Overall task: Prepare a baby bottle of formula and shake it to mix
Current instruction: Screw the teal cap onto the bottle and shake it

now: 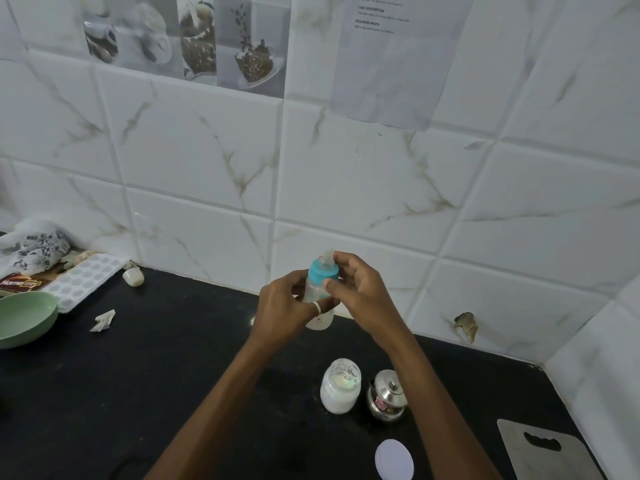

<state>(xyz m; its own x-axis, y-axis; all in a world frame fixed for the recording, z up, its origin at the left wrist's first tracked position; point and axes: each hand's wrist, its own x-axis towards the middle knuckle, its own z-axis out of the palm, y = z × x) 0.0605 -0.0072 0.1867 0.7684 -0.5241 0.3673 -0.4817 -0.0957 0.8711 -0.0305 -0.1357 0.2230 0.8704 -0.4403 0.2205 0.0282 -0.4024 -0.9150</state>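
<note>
A small clear baby bottle [320, 318] with a teal collar [322, 273] and a clear teat is held upright above the black counter [156, 375]. My left hand [287, 310], with a ring on one finger, grips the bottle's body. My right hand [356, 292] has its fingers and thumb curled round the collar and teat at the top. On the counter nearer me stands an open jar of white powder [340, 386] with a spoon inside. Its white lid [394, 459] lies flat near the front edge.
A small steel lidded pot [386, 396] stands right of the jar. A steel cutting board [550, 452] lies at the front right. At the left are a green bowl [24, 320], a white ice tray [85, 280], a crumpled paper scrap [104, 320] and a cloth. Tiled walls enclose the back and right.
</note>
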